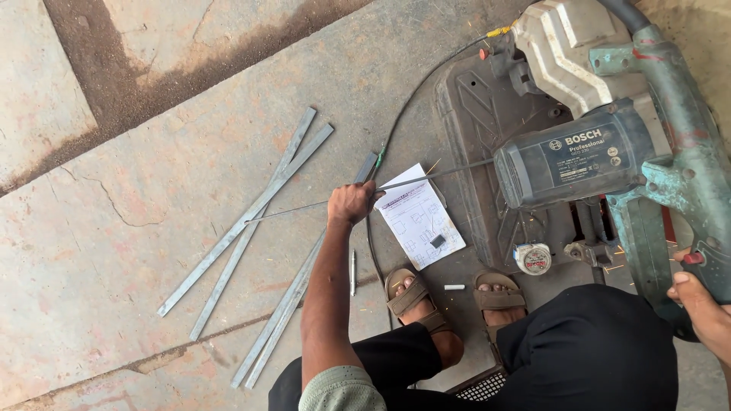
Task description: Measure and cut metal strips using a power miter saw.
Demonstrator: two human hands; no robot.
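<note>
We are wearing: one pale green, speckled short sleeve point(340, 388), ending above the elbow nearest the paper sheet point(420, 215); black trousers point(586, 354) below that sheet; brown strapped sandals point(411, 297), one pair, just under the sheet's lower edge. Forearms are going bare.
</note>
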